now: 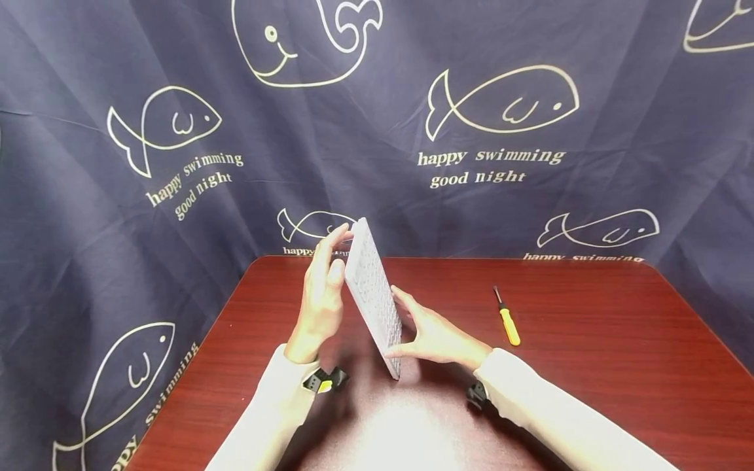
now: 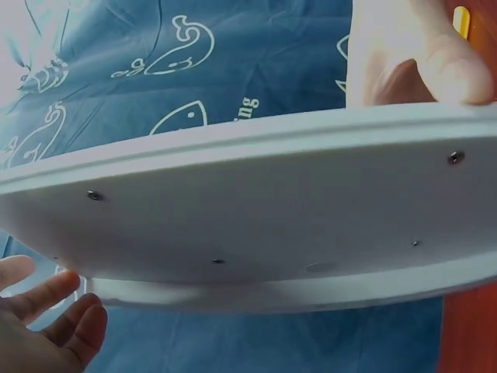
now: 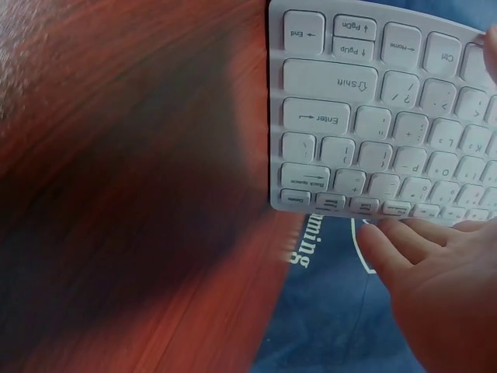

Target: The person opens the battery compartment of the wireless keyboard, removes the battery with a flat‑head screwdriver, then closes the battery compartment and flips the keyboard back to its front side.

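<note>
Notably, the left wrist view alone reveals screws (image 2: 218,261) under the white keyboard (image 1: 375,296), while the right wrist view makes Enter, Shift and Home legible on its keys (image 3: 316,116). Over the red-brown worktop (image 1: 595,347), the fingers of the right hand (image 1: 434,335) grip it tilted, the left hand (image 1: 321,297) has its fingers open by the upper end, and the blue curtain (image 1: 377,163) reads "happy swimming good night"

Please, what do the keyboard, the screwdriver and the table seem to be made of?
Keyboard: probably white plastic, smooth and fairly matte, judging by its even, moulded-looking back with small screws.
Screwdriver: likely a plastic handle, uniformly yellow, and a metal shaft, thin and greyish; too small to judge the finish.
Table: reddish-brown with streaky grain and a light sheen, so perhaps varnished wood or wood-look laminate.
</note>
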Demonstrator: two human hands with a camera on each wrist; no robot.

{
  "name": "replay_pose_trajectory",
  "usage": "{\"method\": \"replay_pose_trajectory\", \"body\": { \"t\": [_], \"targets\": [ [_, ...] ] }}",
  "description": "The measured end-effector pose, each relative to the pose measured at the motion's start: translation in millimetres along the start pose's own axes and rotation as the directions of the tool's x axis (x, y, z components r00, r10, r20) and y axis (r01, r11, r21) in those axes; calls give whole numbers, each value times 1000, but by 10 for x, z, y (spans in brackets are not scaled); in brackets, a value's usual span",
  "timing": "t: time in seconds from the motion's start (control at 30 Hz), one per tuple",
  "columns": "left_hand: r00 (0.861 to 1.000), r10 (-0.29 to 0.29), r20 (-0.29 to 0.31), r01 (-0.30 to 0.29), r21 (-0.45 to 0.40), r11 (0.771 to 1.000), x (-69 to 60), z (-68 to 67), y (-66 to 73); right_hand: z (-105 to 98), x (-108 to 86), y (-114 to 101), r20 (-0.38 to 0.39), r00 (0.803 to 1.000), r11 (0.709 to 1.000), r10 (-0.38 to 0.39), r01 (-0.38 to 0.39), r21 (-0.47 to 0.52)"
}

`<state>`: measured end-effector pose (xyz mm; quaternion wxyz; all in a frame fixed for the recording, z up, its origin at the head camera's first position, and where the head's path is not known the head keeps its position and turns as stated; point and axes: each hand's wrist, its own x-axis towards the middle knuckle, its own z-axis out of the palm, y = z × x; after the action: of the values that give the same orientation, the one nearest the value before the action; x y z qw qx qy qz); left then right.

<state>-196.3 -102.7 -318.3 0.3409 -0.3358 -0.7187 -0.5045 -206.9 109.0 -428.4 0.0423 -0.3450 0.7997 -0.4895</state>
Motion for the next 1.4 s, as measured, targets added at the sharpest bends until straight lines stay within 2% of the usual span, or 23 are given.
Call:
{"method": "replay_pose_trajectory", "body": {
  "t": [0.17, 0.23, 0.3, 0.43, 0.53, 0.67, 0.77, 1.1, 1.27, 1.4],
  "targets": [
    [1000, -4, 7, 5, -51, 999, -13, 64, -4, 32, 26, 41, -9, 999, 998, -42, 43, 45],
    [1000, -28, 3, 29, -82, 996, -18, 92, 3, 34, 33, 46, -21, 998, 998, -53, 54, 39],
    [997, -79, 8, 80, -96, 992, -21, 118, 10, 27, 36, 39, -36, 997, 997, -68, 69, 35],
    [976, -204, 70, 209, -77, 975, -18, 159, 28, -4, 29, 17, -64, 994, 996, -90, 90, 5],
    [958, -241, 156, 253, -60, 966, -15, 188, 34, -28, 11, 12, -70, 994, 996, -87, 84, -38],
    [945, -220, 242, 244, -73, 967, -43, 223, 8, -101, -33, -262, -88, 993, 995, -84, 79, -65],
    [942, -199, 270, 227, -76, 971, -71, 248, -26, -187, -44, -501, -113, 990, 995, -83, 76, -64],
    [945, -147, 291, 181, -92, 979, -130, 325, -121, -366, 48, -672, -154, 976, 988, -153, 155, 0],
    [945, -147, 292, 179, -86, 980, -149, 345, -139, -409, 67, -711, -162, 970, 983, -180, 181, -11],
    [938, -166, 303, 198, -78, 977, -167, 357, -131, -443, 80, -747, -167, 963, 977, -212, 215, -4]
  ]
}}
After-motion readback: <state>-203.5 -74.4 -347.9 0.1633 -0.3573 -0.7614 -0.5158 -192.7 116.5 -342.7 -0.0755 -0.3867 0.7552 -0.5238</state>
